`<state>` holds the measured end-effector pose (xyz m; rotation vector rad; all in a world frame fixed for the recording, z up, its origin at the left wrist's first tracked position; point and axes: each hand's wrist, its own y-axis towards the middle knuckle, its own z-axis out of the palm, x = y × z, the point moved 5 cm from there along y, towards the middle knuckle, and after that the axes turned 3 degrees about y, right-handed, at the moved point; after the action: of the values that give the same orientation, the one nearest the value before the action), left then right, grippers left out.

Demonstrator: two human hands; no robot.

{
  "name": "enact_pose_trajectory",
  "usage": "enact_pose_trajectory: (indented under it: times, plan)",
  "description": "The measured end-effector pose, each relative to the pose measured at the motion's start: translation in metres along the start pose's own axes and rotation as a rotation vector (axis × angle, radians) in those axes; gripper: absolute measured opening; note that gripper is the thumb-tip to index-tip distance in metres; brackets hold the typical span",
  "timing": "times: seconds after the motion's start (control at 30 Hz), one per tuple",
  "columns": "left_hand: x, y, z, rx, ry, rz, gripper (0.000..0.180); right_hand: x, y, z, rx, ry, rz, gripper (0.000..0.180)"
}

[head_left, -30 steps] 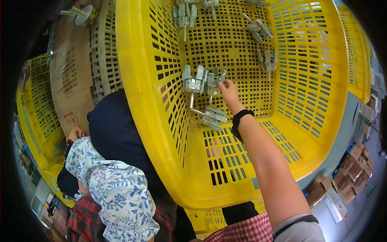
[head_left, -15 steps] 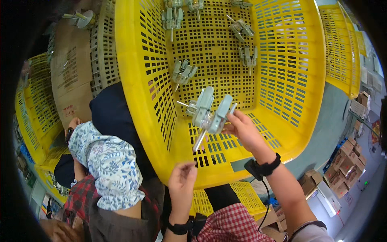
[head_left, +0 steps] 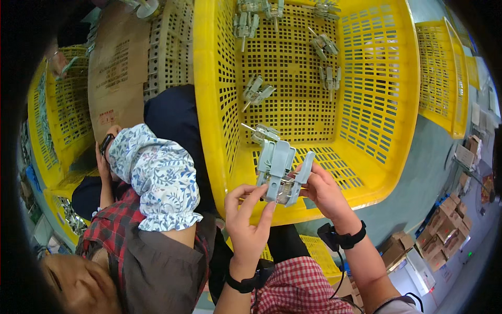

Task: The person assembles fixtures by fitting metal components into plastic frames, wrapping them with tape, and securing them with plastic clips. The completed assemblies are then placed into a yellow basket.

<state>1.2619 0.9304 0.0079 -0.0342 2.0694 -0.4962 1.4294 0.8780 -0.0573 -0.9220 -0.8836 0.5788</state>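
Note:
Just above the near end of a large yellow plastic basket (head_left: 212, 104), both of my hands hold a pale grey-green plastic assembly (head_left: 281, 163) with several lever-like prongs and a clear part between them. My left hand (head_left: 247, 220) pinches its lower left side with thumb and fingers. On the opposite side my right hand (head_left: 327, 196) has its fingers closed on the rightmost prong; some of those fingertips are hidden behind it. Right behind the held piece, a similar assembly (head_left: 263, 133) with a metal rod lies in the basket.
Several more such assemblies (head_left: 258, 92) lie scattered on the basket's slotted bottom. Close on my left sits a co-worker in a floral sleeve (head_left: 154, 178), by a brown cardboard sheet (head_left: 117, 68). Another yellow basket (head_left: 442, 78) stands at right, and stacked cartons (head_left: 444, 225) beyond.
My left hand has risen to the assembly and taken hold of it. The piece has been turned and brought nearer to me, its metal rod no longer pointing down in view.

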Motion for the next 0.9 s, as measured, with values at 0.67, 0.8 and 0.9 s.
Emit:
enact_pose_trajectory:
  times: [0.67,0.8,0.9]
  plan:
    - [-0.013,0.003,-0.006,0.104,0.362,0.301,0.046,0.017,-0.009,0.001,-0.043,-0.211,-0.029,0.033]
    - [-0.013,0.003,-0.007,0.087,0.345,0.330,0.044,0.014,-0.007,-0.001,-0.068,-0.199,-0.026,0.031]
    - [-0.016,0.004,-0.003,0.114,0.392,0.363,0.044,0.015,-0.007,-0.002,-0.063,-0.200,-0.022,0.036]
